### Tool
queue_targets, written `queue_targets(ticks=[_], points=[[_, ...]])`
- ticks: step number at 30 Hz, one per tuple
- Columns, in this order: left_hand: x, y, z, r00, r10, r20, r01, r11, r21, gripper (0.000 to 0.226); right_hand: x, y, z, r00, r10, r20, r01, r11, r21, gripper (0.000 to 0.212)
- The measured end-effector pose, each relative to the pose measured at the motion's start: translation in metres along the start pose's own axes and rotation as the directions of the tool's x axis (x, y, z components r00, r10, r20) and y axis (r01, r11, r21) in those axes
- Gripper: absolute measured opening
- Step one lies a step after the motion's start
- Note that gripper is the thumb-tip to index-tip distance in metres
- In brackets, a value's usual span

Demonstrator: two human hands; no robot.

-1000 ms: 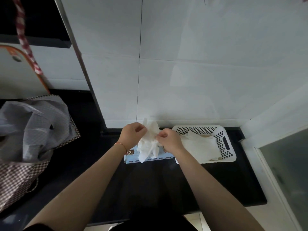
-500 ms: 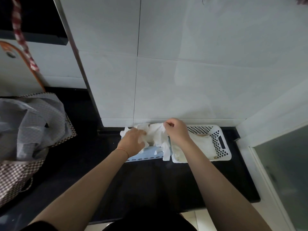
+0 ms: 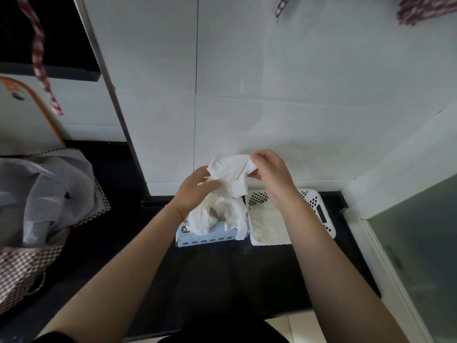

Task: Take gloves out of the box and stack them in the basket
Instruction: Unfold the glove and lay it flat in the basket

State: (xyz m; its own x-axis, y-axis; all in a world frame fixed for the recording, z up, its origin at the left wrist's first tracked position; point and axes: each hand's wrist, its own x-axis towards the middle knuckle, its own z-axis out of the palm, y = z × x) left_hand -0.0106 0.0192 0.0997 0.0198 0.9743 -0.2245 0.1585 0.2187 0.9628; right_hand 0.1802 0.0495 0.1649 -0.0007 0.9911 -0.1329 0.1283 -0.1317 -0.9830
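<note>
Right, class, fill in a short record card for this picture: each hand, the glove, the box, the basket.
left hand: fingers on the glove's lower left part
right hand: pinches the glove's top edge
glove: white, held up above the box
box: blue, gloves bulging from its opening
basket: white, perforated, right of box, gloves inside

The gloves [image 3: 230,174] look thin, matt and crumpled. The basket [image 3: 319,211] is white perforated plastic, the box [image 3: 210,237] pale blue printed card. The tabletop [image 3: 222,280] is glossy black; the wall tiles [image 3: 272,70] smooth, faintly shiny.
</note>
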Motion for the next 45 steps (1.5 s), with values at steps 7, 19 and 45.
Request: queue_targets(ticks=[7,19,45], points=[[-0.007,0.015,0.005,0.999,-0.036,0.012,0.037,0.999,-0.040,0.040,0.001,0.005,-0.013,0.968,0.022,-0.251,-0.076,0.975,-0.209,0.018],[-0.008,0.051,0.038,0.994,-0.099,-0.044,0.091,0.983,-0.159,0.052,-0.033,0.004,-0.002,0.969,-0.002,0.246,0.133,0.848,-0.514,0.045],[0.017,0.016,0.090,0.946,-0.069,0.315,-0.018,0.965,0.263,0.015,-0.014,0.004,-0.083,0.988,-0.128,-0.088,0.064,0.851,-0.521,0.013]])
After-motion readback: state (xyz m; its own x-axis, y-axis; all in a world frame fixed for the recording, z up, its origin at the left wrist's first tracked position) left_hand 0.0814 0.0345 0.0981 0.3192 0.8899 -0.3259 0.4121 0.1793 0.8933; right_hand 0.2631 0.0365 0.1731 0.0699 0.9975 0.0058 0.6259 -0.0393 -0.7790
